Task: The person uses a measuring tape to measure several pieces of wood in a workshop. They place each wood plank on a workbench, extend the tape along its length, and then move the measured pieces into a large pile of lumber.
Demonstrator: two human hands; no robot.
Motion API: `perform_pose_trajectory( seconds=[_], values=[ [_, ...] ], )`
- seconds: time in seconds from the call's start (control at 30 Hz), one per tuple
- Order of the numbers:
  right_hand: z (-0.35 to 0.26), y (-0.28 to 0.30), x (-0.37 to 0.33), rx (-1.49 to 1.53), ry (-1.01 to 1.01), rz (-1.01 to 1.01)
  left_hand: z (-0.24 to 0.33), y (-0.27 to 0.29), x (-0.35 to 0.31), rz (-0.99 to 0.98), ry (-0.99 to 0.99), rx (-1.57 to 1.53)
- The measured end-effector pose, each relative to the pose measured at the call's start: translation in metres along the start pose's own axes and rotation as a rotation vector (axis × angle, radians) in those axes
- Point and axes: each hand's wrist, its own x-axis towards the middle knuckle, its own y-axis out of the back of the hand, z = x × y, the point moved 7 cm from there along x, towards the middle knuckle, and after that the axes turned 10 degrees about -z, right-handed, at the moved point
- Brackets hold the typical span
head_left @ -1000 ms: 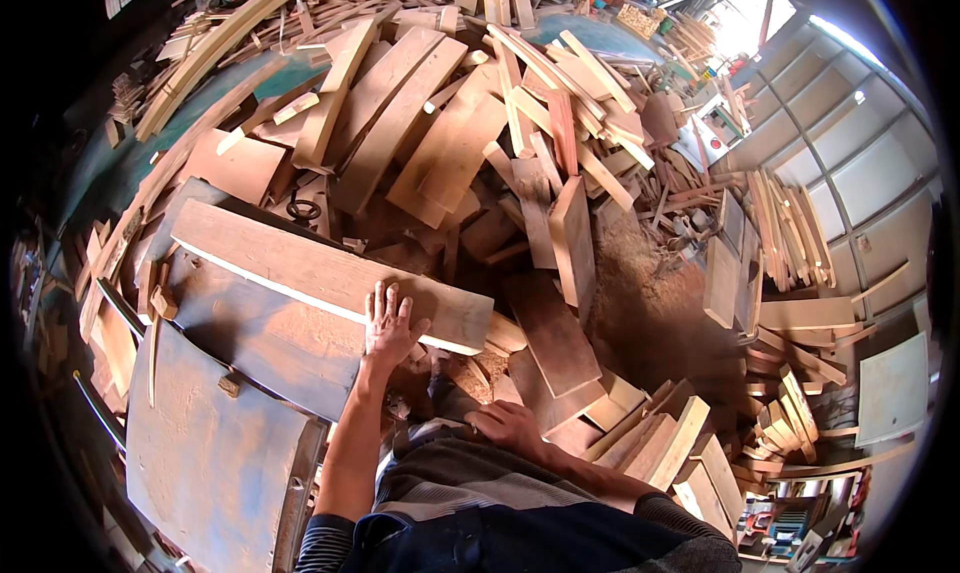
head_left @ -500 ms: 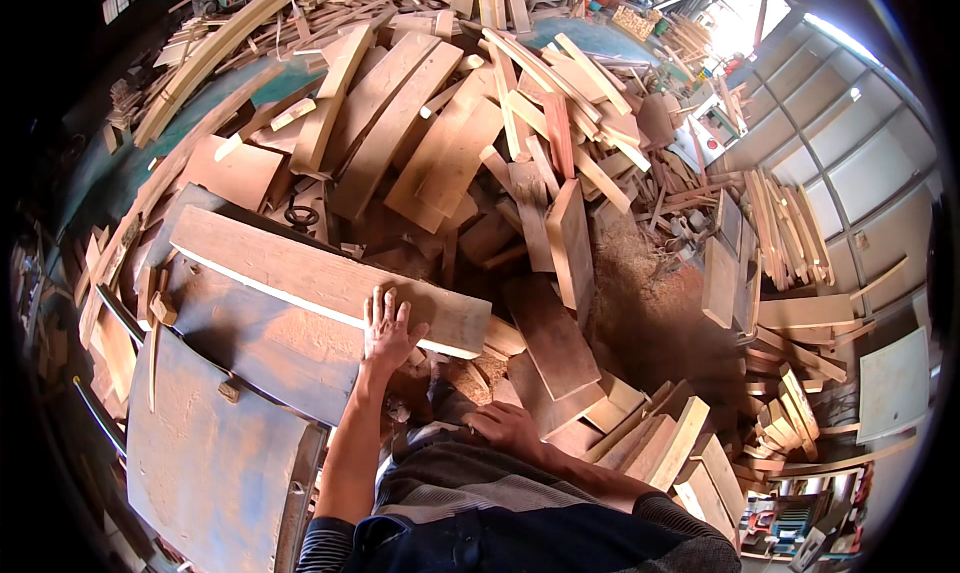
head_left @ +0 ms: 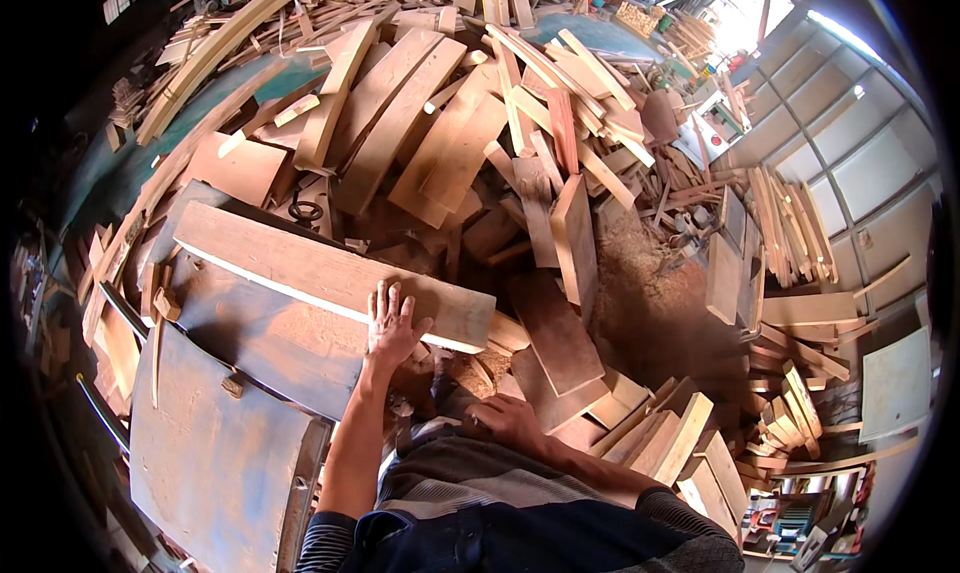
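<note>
While the fingers (head_left: 382, 301) of the left hand (head_left: 393, 333) lay slightly spread on the plank (head_left: 290, 261), draped rather than wrapped round it, the right hand (head_left: 510, 418) curled near the striped top (head_left: 465, 476), whether holding anything I could not tell. The plank lay along the metal desk (head_left: 265, 323), its right end jutting past the edge; with only 1 hand on it, weight on that overhang could have tipped it toward the loose boards (head_left: 555, 335).

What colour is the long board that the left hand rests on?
The long board is light brown; the head view shows it best.
</note>
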Motion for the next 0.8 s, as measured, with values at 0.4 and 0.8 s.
perform_pose_trajectory(
  seconds=[0.4, 0.8],
  values=[
    [-0.0025, 0.002, 0.0015, -0.003, 0.015, 0.033, -0.0006, -0.0045, 0.0012, -0.002, -0.004, 0.02],
    [-0.0062, 0.0015, 0.0049, -0.034, 0.032, 0.045, 0.0014, 0.0009, -0.0005, 0.039, -0.02, 0.011]
  ],
)
